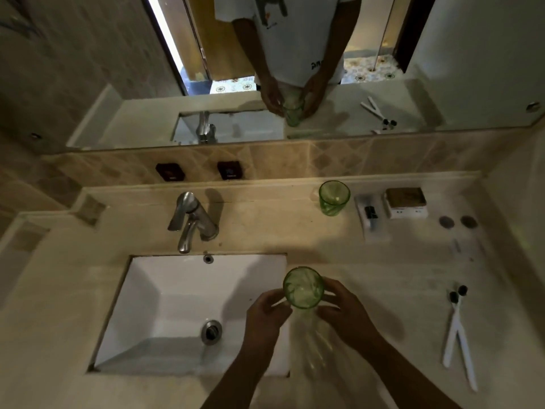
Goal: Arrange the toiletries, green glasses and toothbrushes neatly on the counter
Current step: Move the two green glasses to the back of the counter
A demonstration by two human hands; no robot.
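A green glass [303, 287] is held upright between both hands, above the counter at the sink's right edge. My left hand [267, 312] grips its left side and my right hand [343, 309] its right side. A second green glass [334, 197] stands at the back of the counter [398, 278]. Two white toothbrushes [457, 335] with dark heads lie crossed at the right. A white packet [372, 217] and a small box [406, 202] lie beside the far glass, with two round dark caps [458, 222] and a clear sachet [464, 247] further right.
A white rectangular sink [165, 305] with a steel drain fills the left of the counter, under a chrome tap [191, 221]. A wide mirror [265, 69] runs along the back wall. Two dark wall fittings [199, 171] sit below it.
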